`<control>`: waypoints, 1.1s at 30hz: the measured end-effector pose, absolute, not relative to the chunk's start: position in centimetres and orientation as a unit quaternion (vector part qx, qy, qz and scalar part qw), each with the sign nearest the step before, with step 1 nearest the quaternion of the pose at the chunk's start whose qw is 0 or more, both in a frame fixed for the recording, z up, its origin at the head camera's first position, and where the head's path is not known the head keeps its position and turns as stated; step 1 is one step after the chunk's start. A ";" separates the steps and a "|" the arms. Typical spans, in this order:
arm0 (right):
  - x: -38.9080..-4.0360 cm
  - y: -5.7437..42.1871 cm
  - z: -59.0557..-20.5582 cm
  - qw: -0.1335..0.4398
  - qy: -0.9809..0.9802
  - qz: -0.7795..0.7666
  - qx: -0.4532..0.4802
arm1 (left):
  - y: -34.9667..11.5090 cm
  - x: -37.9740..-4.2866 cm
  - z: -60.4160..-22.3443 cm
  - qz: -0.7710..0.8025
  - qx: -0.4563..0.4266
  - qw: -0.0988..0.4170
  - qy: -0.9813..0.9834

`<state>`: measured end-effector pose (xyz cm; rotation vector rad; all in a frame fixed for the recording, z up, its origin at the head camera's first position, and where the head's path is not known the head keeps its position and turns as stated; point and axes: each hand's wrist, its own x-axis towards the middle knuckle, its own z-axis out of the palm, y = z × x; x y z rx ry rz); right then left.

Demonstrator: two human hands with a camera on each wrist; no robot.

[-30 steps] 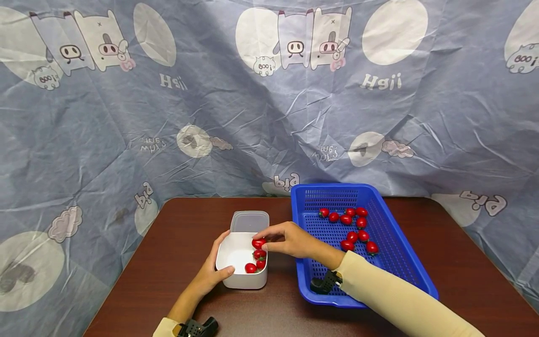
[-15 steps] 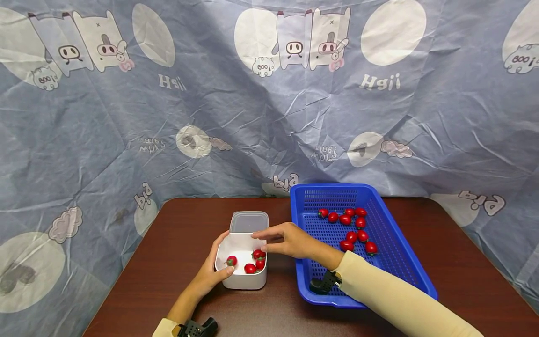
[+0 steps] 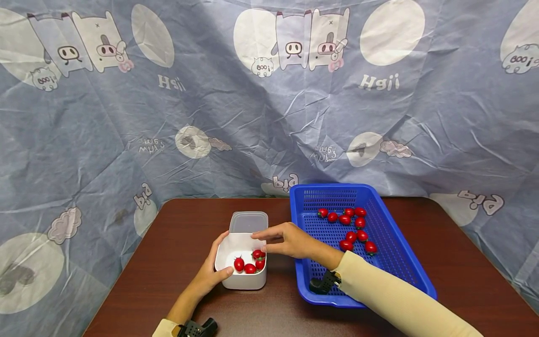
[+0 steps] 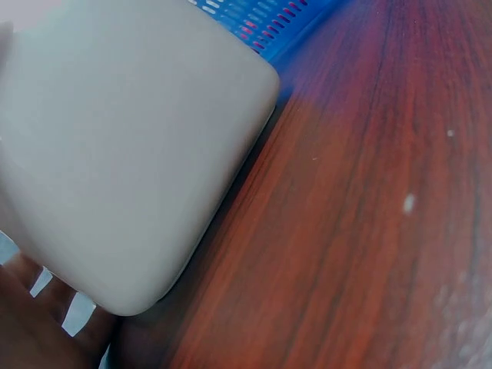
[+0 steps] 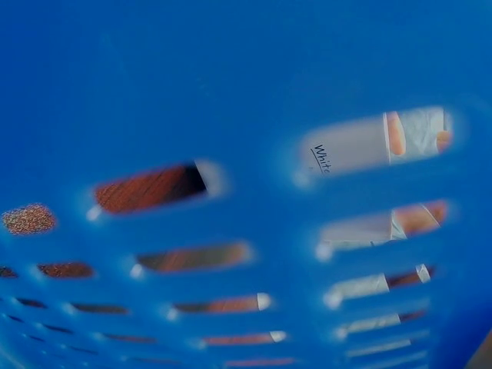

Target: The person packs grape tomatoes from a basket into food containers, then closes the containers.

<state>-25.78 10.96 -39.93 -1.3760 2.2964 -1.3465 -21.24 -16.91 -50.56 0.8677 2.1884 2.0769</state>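
A white open box (image 3: 244, 281) stands on the table with several red cherry tomatoes (image 3: 239, 264) in its front and right part. Around its left side my left hand (image 3: 207, 269) holds it, thumb at the front rim. The left wrist view is filled mostly by the box's plain wall (image 4: 138, 146), with part of the hand (image 4: 46, 323) at lower left. Over the right rim hovers my right hand (image 3: 288, 239), fingers extended and apart, nothing between them. In the right wrist view the basket's blue wall (image 5: 192, 77) hides that hand's work.
A blue slotted basket (image 3: 410, 262) stands right of the box, with several more cherry tomatoes (image 3: 345, 219) inside. My right forearm crosses over it. Behind the box lies a translucent lid (image 3: 249, 222). A patterned cloth (image 3: 236, 103) hangs behind the brown table (image 3: 185, 224).
My right hand has let go of a cherry tomato. It dropped into the box, rolled left, then came to lie beside the front tomatoes. Both hands have stayed in place.
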 end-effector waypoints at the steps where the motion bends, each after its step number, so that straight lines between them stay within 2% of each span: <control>1: -25.8 11.0 -39.9 0.075 0.764 -0.450 -0.455 | -16.9 -21.2 -50.5 0.662 0.277 0.001 0.696; 20: -26.0 11.3 -39.2 0.102 0.752 -0.492 -0.427 | -17.0 -21.2 -50.8 0.662 0.262 0.007 0.702; 33: -26.6 13.3 -38.4 0.077 0.763 -0.511 -0.387 | -16.9 -21.1 -50.6 0.665 0.266 0.005 0.697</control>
